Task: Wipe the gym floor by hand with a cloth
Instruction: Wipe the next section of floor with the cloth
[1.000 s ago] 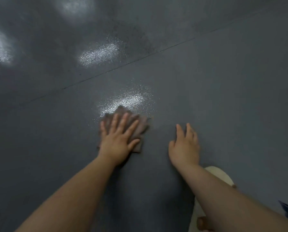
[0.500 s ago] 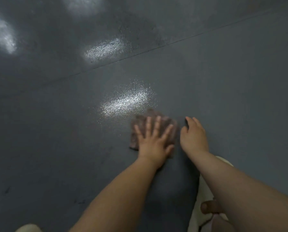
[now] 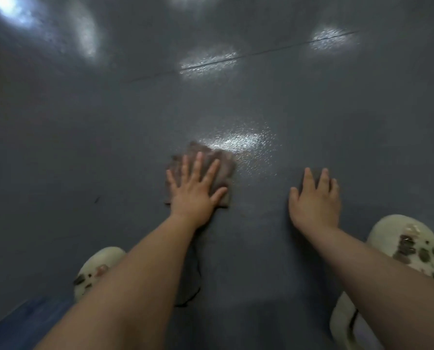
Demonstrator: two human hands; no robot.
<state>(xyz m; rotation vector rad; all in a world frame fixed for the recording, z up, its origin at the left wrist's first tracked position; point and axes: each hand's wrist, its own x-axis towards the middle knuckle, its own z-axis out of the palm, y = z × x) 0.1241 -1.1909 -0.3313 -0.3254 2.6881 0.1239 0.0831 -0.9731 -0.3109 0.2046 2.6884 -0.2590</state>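
A brownish cloth (image 3: 223,168) lies flat on the dark grey gym floor (image 3: 110,147). My left hand (image 3: 194,190) presses down on it with the fingers spread and straight. To the right, my right hand (image 3: 315,200) rests flat on the bare floor, fingers straight, apart from the cloth. A shiny patch of reflected light (image 3: 238,141) sits just beyond the cloth's far edge.
My two pale shoes show at the bottom, the left shoe (image 3: 97,269) and the right shoe (image 3: 407,246). A thin floor seam (image 3: 236,58) runs across the far floor. A blue strip (image 3: 21,322) lies at the bottom left.
The cloth under my left hand slid right toward my right hand, and now the two hands lie wide apart again. The view has tilted down, bringing both shoes into sight.
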